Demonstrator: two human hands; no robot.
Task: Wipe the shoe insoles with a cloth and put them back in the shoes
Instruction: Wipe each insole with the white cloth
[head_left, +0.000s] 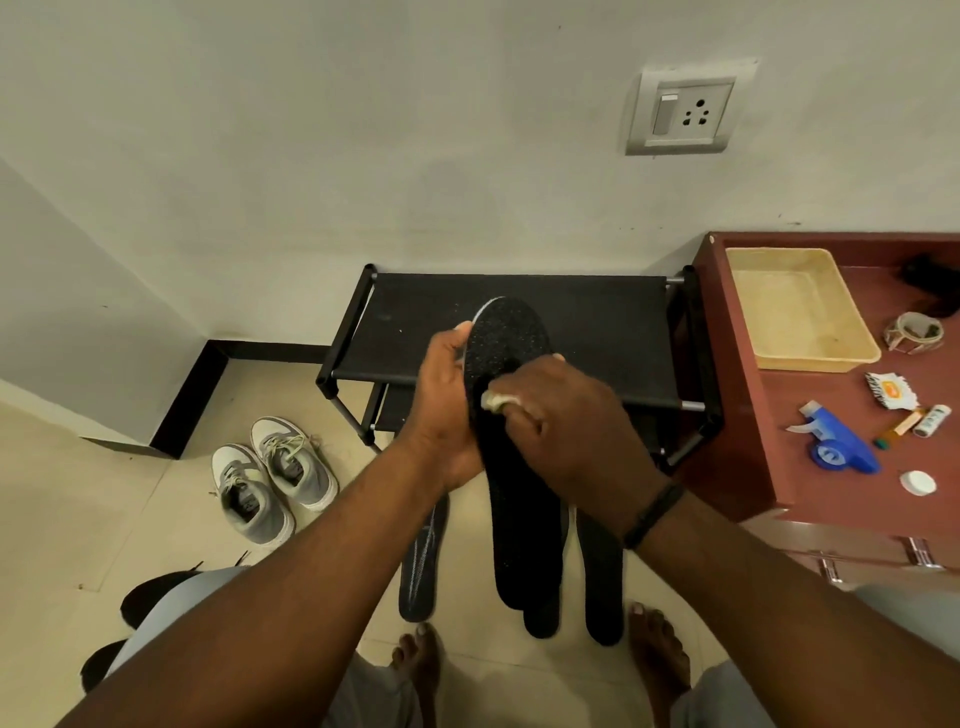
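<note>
I held the insole upright at the centre of view, above the floor and in front of the black shoe rack. My left hand gripped its left edge, fingers curled round the rim. My right hand was closed on a small wad of pale cloth, pressing it against the dark speckled face at mid-length.

Procedure, as I judged it: support the insole from behind so it does not flex, and stroke from toe to heel with overlapping passes.

More insoles lay on the floor at 6 o'clock. The grey shoes stood at 8 o'clock, well apart. A spray bottle lay on the bench at 3 o'clock.
</note>
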